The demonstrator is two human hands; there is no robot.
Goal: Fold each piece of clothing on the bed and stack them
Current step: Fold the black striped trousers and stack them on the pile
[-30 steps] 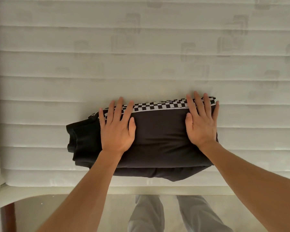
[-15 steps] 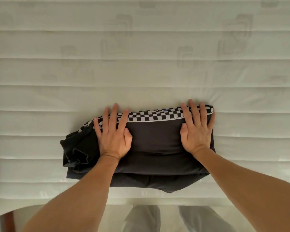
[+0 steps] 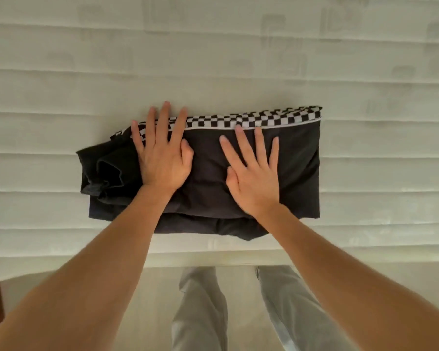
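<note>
Near edge of the bed (image 3: 365,72): folded black garment (image 3: 297,173). Left hand (image 3: 162,158) and right hand (image 3: 254,178) press flat on it, each grip spread apart, fingers straight. Checkered band (image 3: 264,119) along its far edge.

Both bare forearms reach forward from the lower corners and draw closer together toward the wrists. The left hand (image 3: 162,158) lies palm down with its fingers straight and slightly spread, pointing away from the body, the thumb tucked close along the side facing the other hand. The right hand (image 3: 254,173) sits just beside it, a little nearer the body, also palm down with straight, fanned fingers angled slightly toward the left hand and its thumb bent in at the palm's edge; the two hands are apart, not touching.
</note>
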